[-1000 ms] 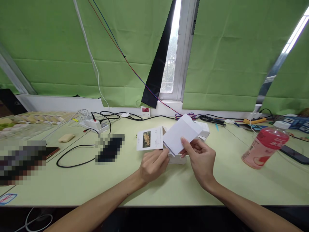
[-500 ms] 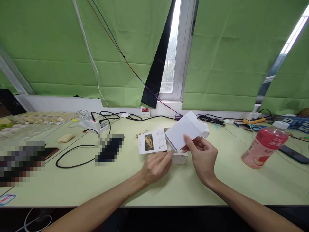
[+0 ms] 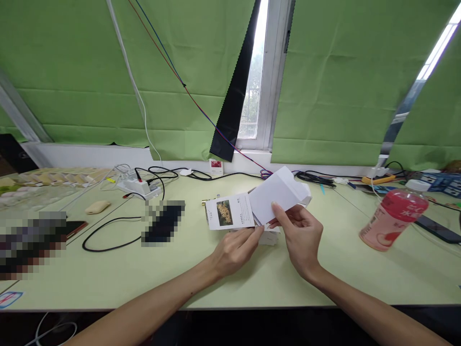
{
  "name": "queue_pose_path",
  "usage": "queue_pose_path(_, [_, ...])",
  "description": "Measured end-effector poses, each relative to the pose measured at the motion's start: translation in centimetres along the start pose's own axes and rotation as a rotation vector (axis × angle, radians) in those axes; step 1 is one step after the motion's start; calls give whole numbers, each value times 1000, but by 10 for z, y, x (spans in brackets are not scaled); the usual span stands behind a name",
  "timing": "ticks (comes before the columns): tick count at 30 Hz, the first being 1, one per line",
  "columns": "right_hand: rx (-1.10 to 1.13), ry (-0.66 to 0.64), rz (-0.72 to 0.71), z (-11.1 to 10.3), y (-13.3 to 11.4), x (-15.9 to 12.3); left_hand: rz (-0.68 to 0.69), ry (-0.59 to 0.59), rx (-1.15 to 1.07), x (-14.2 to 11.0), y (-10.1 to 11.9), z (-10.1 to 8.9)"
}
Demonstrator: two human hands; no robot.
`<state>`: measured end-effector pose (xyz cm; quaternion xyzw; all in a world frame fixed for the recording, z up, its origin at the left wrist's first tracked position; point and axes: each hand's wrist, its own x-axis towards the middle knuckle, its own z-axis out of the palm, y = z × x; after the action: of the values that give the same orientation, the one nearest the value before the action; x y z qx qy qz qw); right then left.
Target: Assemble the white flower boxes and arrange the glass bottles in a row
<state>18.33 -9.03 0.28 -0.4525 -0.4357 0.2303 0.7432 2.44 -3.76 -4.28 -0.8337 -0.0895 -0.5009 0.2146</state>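
My left hand (image 3: pixel 236 247) is closed, its fingers pinching the lower edge of a white printed card (image 3: pixel 237 211) that bears a picture of yellow flowers. With thumb and bent fingers my right hand (image 3: pixel 300 233) grips a small white paper box (image 3: pixel 275 194), tilted up to the right with a flap at its far end. The card's right end meets the box's lower left end; whether it is inside I cannot tell. Under both hands another white box (image 3: pixel 270 237) lies on the table, partly covered. A small brass-coloured piece (image 3: pixel 205 202) shows behind the card.
To the right stands a pink drink bottle (image 3: pixel 394 218) with a dark phone (image 3: pixel 439 229) behind it. On the left are a blurred dark device (image 3: pixel 163 223), a power strip (image 3: pixel 139 185) with black cables, and a beige case (image 3: pixel 98 207). Coiled black cable (image 3: pixel 317 179) lies along the wall.
The printed card has shifted slightly right, closer against the white box. My left hand moved right with it; my right hand shifted slightly left.
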Motion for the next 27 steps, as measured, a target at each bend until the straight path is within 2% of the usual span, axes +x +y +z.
queue_pose_path(21, [110,-78,115,1,-4,-4,-68,-36,-28,-3,0,2])
queue_pose_path(27, [117,-81,108,1,-3,-6,-87,-43,-13,-2,0,2])
